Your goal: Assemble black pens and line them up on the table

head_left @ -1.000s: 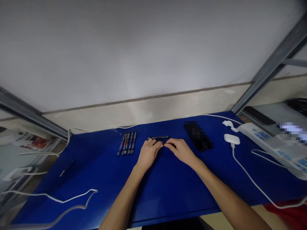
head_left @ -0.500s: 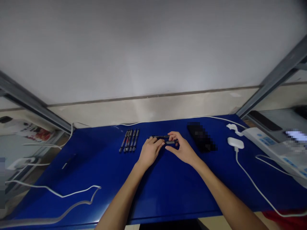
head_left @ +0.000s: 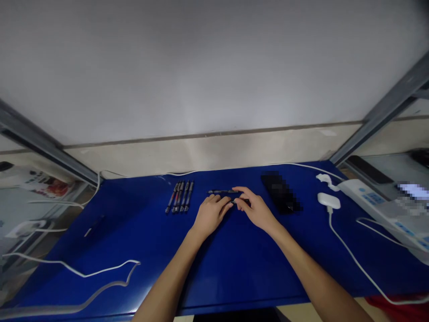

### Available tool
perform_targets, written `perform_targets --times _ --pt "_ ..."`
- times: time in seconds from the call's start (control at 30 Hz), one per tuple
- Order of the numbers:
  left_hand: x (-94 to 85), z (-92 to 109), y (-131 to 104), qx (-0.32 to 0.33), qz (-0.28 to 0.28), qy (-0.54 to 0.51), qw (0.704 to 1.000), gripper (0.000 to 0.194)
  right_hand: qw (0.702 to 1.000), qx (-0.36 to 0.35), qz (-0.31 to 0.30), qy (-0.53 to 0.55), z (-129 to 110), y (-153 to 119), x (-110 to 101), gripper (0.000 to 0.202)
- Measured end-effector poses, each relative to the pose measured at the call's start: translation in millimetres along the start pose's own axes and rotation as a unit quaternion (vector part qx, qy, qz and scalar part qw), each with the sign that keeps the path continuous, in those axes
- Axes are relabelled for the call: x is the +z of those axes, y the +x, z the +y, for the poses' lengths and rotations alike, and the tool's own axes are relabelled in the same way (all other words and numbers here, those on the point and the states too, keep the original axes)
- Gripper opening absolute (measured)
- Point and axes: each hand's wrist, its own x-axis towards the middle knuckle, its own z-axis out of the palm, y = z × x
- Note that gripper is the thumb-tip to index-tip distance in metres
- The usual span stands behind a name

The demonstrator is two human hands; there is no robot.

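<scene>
Pen (head_left: 232,201) between both hands at the table (head_left: 214,268). Left of pen: row of pens (head_left: 180,197). At its left end: left hand (head_left: 209,213), grip pinching it. Just behind: loose pen (head_left: 221,191). At its right part: right hand (head_left: 257,209), grip pinching it. Right of pen: black phone (head_left: 279,192), then white case (head_left: 329,201).

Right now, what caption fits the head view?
Both hands hold a dark pen above a blue desk, beside grouped pens.
</scene>
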Motion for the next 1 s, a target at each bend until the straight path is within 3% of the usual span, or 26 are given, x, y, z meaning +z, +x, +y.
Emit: perform_targets --times 0.1,0.23,0.47,0.7,1.0 --pt "1.9 0 1 -0.010 0.006 0.022 1.000 0.034 0.999 -0.030 0.028 -0.016 1 1 -1 0.034" --pt "2.4 3 2 -0.020 0.011 0.038 0.999 0.034 0.995 -0.045 0.058 -0.065 3 2 -1 0.014" --pt "-3.7 3 1 -0.047 0.007 -0.049 0.998 0.032 0.990 -0.102 0.061 -0.073 0 2 -4 0.013" --pt "-10.0 -9 2 -0.091 0.026 -0.077 0.992 0.038 0.995 -0.020 0.084 -0.045 2 4 -12 0.020" --pt "-10.0 -17 2 -0.139 0.063 -0.104 0.983 0.042 0.977 0.038 0.210 -0.014 19 9 -25 0.033"
